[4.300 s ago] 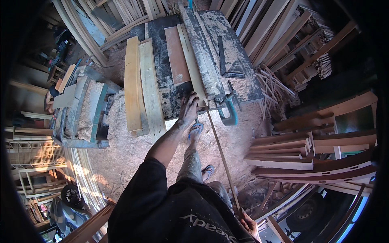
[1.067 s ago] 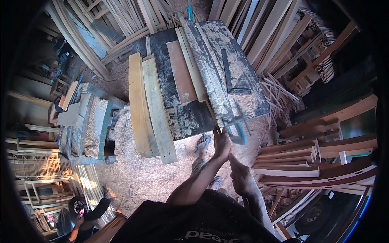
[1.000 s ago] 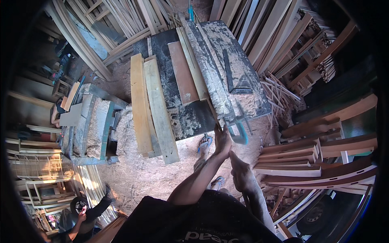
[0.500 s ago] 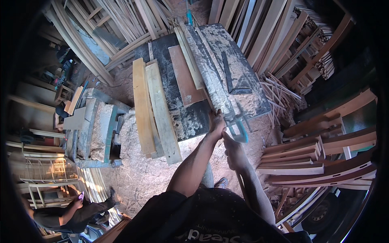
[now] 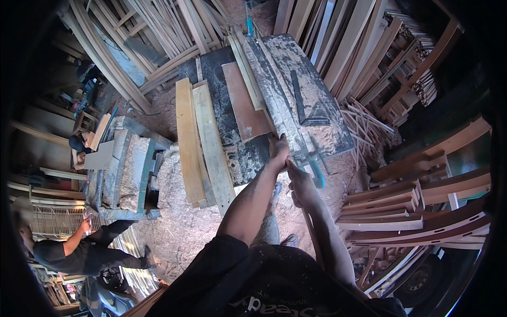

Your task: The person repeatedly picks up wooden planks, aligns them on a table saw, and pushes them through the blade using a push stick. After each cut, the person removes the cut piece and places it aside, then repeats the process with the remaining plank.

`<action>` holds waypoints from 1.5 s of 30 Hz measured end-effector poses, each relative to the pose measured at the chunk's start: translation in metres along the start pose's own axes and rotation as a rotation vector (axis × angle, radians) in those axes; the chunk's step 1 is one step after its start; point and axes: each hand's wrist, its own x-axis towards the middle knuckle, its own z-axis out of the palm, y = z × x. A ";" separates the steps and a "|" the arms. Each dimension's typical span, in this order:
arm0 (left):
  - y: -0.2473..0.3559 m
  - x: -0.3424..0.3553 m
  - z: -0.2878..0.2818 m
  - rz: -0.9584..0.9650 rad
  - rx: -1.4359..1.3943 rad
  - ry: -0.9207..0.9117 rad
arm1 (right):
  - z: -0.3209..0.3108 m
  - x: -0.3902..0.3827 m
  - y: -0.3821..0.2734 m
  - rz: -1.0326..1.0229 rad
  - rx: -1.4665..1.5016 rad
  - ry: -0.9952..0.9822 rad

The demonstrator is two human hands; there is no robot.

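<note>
A sawdust-covered dark worktable (image 5: 237,158) stands before me, with a long pale metal fence (image 5: 274,90) along it. My left hand (image 5: 279,149) is at its near edge beside the fence, fingers closed on a narrow wooden strip. Just behind and to its right, my right hand (image 5: 300,184) is closed round the same wooden strip (image 5: 311,232), which runs back under my right forearm. The fingers hide much of the strip. A turquoise handle-like part (image 5: 317,173) sits at the fence's near end, right of my hands. A reddish-brown board (image 5: 244,105) lies left of the fence.
Two long boards, one yellowish (image 5: 186,137) and one greyish (image 5: 211,142), overhang the table's left side. A dark try square (image 5: 303,105) lies right of the fence. Another machine table (image 5: 132,174) stands left. Stacked curved timbers (image 5: 406,211) are right. A person (image 5: 68,253) sits lower left.
Both my hands have shifted slightly forward and left along the fence with the strip. At the lower left, the seated person's body and arm have moved up in view.
</note>
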 end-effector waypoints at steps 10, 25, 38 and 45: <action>0.007 0.026 0.001 -0.058 -0.032 -0.011 | 0.003 0.013 -0.018 -0.019 0.015 -0.014; 0.080 0.007 -0.017 -0.184 -0.204 -0.078 | 0.012 0.059 -0.023 -0.057 -0.051 0.045; 0.064 0.131 0.005 0.102 0.091 0.081 | 0.000 -0.036 -0.073 0.057 -0.170 -0.061; 0.176 -0.051 -0.083 0.810 -0.044 0.208 | 0.019 0.041 -0.153 -0.002 -0.360 -0.022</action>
